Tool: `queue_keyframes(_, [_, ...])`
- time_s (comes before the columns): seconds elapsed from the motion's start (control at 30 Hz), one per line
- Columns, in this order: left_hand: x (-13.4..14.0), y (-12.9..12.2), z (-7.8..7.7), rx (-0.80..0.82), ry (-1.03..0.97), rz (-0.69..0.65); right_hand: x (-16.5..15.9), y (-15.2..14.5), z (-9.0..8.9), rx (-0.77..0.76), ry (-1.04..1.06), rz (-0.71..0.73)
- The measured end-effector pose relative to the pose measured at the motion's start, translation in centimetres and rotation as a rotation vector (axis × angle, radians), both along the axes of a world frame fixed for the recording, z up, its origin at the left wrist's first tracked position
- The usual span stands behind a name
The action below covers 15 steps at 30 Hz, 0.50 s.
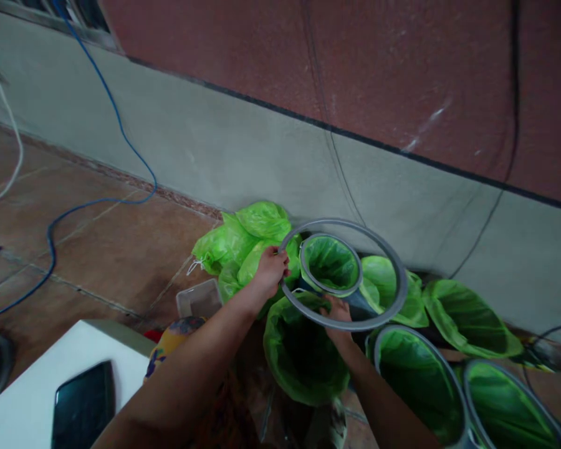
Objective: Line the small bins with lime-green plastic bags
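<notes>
A large grey plastic ring (pixel 399 290), like a bin rim, is held tilted above several bins lined with green bags. My left hand (pixel 272 271) is closed around the ring's left side. At its near edge my right hand (pixel 339 315) has its fingers curled at the ring, close to the liner of the bin below; the exact grip is partly hidden. That nearest bin (pixel 273 355) has its green bag folded over the top and no ring on it. Through the ring I see a smaller lined bin (pixel 359 274) with a grey rim.
Filled green bags (pixel 229 243) lie against the wall (pixel 191 149). More lined bins (pixel 423 330) stand to the right. A clear plastic tub (pixel 199 299), a white surface with a phone (pixel 84 405), and a blue cable (pixel 103 201) are on the left.
</notes>
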<state>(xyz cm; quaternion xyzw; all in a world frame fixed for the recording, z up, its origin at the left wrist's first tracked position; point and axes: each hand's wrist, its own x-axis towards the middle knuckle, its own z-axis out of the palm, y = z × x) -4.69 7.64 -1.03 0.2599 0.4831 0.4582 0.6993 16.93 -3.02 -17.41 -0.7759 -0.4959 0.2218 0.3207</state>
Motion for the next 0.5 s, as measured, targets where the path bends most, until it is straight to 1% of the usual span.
queue_keyframes(0.07, [0.1, -0.5, -0.4, 0.012, 0.058, -0.08, 1.2, -2.1, 1.8, 0.03, 0.064, -0.117])
queue_keyframes(0.13, [0.3, -1.3, -1.2, 0.046, 0.168, -0.187, 2.8, -4.8, 4.2, 0.039, 0.256, -0.246])
queue_keyframes(0.2, [0.6, -2.3, -2.4, 0.103, 0.4, -0.33, 4.2, -7.5, 6.5, 0.013, 0.683, -0.331])
queue_keyframes(0.23, [0.7, -2.9, -3.0, 0.135, 0.545, -0.404, 4.6, -8.8, 7.4, -0.001, 0.796, -0.363])
queue_keyframes(0.27, [0.8, -3.5, -3.6, 0.163, 0.681, -0.474, 4.8, -9.8, 8.1, -0.035, 0.862, -0.372])
queue_keyframes(0.3, [0.8, -4.0, -4.2, 0.18, 0.775, -0.523, 4.8, -10.7, 8.5, -0.07, 0.849, -0.384])
queue_keyframes(0.37, [0.8, -4.9, -5.3, 0.206, 0.904, -0.595, 4.3, -11.7, 8.4, -0.149, 0.686, -0.383])
queue_keyframes(0.43, [0.7, -5.5, -6.1, 0.232, 1.013, -0.653, 3.5, -11.9, 7.4, -0.208, 0.414, -0.34])
queue_keyframes(0.5, [0.5, -6.0, -6.8, 0.264, 1.134, -0.724, 3.0, -11.6, 6.0, -0.254, 0.124, -0.267])
